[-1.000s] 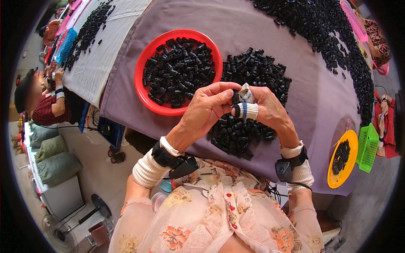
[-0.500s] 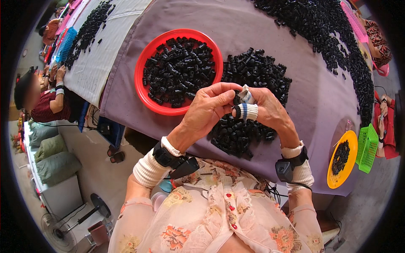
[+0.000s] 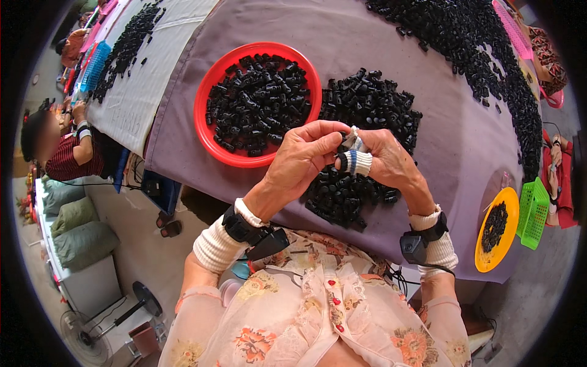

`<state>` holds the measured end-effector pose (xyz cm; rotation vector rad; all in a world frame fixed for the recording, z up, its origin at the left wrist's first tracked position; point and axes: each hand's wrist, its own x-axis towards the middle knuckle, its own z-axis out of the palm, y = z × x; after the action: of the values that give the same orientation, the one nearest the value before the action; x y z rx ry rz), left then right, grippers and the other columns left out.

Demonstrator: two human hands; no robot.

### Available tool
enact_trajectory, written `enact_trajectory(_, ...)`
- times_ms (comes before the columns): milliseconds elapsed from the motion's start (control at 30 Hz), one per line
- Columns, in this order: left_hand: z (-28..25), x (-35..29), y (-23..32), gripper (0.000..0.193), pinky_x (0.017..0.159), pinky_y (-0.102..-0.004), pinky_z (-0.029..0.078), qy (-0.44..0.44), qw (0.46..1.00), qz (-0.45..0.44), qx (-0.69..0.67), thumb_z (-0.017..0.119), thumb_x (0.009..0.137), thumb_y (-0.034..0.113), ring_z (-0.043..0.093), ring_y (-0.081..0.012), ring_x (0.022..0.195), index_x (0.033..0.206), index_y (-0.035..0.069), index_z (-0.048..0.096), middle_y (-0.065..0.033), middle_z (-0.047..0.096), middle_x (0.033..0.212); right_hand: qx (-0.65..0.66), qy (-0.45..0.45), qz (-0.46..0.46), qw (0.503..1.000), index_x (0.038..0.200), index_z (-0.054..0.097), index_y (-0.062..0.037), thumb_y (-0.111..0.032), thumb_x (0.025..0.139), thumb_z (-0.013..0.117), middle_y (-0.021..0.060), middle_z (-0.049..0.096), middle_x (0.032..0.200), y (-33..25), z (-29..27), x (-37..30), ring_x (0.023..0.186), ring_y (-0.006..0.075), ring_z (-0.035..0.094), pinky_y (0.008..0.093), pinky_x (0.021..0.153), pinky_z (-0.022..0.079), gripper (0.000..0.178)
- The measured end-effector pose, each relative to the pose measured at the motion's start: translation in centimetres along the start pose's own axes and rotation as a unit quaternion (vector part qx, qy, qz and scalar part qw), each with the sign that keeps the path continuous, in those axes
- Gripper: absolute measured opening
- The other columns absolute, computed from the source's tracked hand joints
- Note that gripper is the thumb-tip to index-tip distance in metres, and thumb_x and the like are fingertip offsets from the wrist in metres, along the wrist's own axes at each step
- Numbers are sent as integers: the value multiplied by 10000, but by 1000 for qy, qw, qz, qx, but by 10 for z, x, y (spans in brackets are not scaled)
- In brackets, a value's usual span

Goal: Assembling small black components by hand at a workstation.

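Note:
My left hand [image 3: 299, 158] and my right hand [image 3: 392, 158] meet above the table, fingertips almost touching. Thumb and forefinger of the left are pinched on a small black plastic part, mostly hidden by the fingers. The right hand's fingers are closed against the same spot; its thumb and a finger wear white knitted covers [image 3: 358, 163], one with blue stripes. Whether the right hand grips the part itself or something else is hidden. Beneath the hands lies a pile of small black plastic parts [image 3: 370, 110]. Left of it, a red round tray [image 3: 200, 125] holds many more.
A yellow plate [image 3: 512, 208] with small black bits stands at the right edge, beside a green basket [image 3: 533, 211]. A long heap of black parts [image 3: 465, 49] covers the far right. Left, a co-worker [image 3: 73, 153] sits at a white-covered table [image 3: 131, 104]. A fan [image 3: 85, 336] stands lower left.
My hands stay together in nearly the same place, with only slight finger movement. The co-worker's hands on the left have shifted a little left.

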<state>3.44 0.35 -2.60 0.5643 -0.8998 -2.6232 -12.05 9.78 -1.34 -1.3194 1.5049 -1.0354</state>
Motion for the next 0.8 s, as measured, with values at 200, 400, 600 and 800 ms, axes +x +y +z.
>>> enact_trajectory(200,4,1,3,197,735,-294,520,0,1000,3,-7,518,897,85,598,-130,863,1062,-14,559,-79,607,985,1,8,-1,1000,754,594,-8,-312,718,724,21,513,563,0,-3,3,528,90,440,267,493,374,333)
enact_trajectory(400,4,1,2,195,733,-288,519,7,1000,3,5,519,896,84,599,-128,858,1059,-15,561,-76,608,981,28,-4,21,999,752,594,-14,-313,727,720,10,509,564,-3,-2,2,528,86,440,268,494,376,325)
enact_trajectory(600,2,-1,0,197,714,-272,520,12,1000,3,19,525,893,86,598,-122,847,1057,-18,562,-75,608,975,19,-1,11,1000,745,589,-13,-330,727,723,15,505,558,0,0,0,528,89,441,273,499,380,344)
enact_trajectory(800,7,1,2,196,689,-260,518,12,1000,8,11,526,893,87,596,-114,833,1054,-16,562,-70,608,971,7,25,-8,1000,745,593,-12,-340,719,731,11,496,557,2,-2,0,534,90,435,267,505,381,356)
